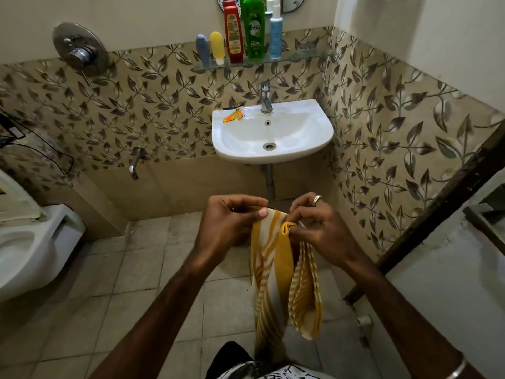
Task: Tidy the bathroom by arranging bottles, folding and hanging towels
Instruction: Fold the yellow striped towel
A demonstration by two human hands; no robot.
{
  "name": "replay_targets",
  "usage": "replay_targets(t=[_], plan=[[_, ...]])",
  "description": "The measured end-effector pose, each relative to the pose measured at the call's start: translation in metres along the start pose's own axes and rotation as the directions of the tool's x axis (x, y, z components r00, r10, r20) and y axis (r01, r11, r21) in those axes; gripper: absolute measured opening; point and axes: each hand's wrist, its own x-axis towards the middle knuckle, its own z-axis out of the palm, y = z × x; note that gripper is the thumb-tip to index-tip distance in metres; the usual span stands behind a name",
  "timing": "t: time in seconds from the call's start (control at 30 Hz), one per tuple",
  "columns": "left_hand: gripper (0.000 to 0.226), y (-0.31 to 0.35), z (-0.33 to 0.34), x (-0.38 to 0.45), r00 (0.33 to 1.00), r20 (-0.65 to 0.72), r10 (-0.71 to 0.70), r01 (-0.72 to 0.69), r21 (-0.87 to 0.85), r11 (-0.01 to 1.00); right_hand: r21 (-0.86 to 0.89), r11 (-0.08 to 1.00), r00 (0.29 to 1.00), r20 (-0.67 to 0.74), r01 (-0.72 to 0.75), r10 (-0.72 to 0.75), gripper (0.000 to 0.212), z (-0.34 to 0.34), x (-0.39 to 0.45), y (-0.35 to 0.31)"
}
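Limp striped yellow towel [273,272] between fingers [262,213]

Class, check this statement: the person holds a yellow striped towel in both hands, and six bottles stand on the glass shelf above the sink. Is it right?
Not quite. The head view shows five bottles on the glass shelf, not six. The rest stands: both the left hand and right hand hold the yellow striped towel, and the shelf is above the sink.

bottles [240,36] on shelf [300,57] – above sink [314,127] | toilet [32,242] left
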Motion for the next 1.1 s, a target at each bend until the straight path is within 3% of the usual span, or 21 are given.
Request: replay_targets(t=[0.03,0.1,0.2,0.43,0.73,0.83,0.93,1.1], plan=[[0.018,-0.001,0.004,-0.002,0.998,-0.023,0.053,-0.053,0.023,0.998,-0.042,0.999,0.999,-0.041,0.001,-0.003,0.006,0.002,-0.001,-0.001],[0.016,-0.002,0.012,-0.004,0.986,-0.054,0.159,-0.157,0.044,0.987,-0.071,0.997,0.993,-0.115,0.007,-0.015,0.022,0.006,-0.003,-0.003],[0.015,-0.006,0.02,-0.006,0.968,-0.052,0.245,-0.242,0.049,0.969,-0.075,0.996,0.989,-0.133,0.049,-0.059,0.03,0.01,-0.003,-0.009],[0.02,-0.017,0.024,-0.011,0.921,0.009,0.389,-0.385,0.15,0.91,-0.012,1.0,0.987,-0.162,0.007,-0.009,0.011,0.009,-0.005,-0.008],[0.049,-0.02,0.03,-0.018,0.927,-0.038,0.372,-0.358,0.202,0.912,0.101,0.995,0.99,-0.139,-0.007,0.021,0.009,0.011,-0.004,-0.013],[0.041,-0.019,0.031,-0.017,0.94,-0.05,0.337,-0.325,0.167,0.931,0.127,0.992,0.992,-0.128,0.002,0.015,0.009,0.01,-0.004,-0.013],[0.025,-0.019,0.027,-0.015,0.931,-0.056,0.361,-0.345,0.189,0.919,0.203,0.979,0.994,-0.101,-0.007,0.028,0.028,0.009,-0.005,-0.015],[0.02,-0.009,0.018,-0.011,0.83,0.037,0.557,-0.521,0.408,0.75,0.257,0.963,0.997,0.02,-0.078,0.076,0.029,0.011,-0.007,-0.006]])
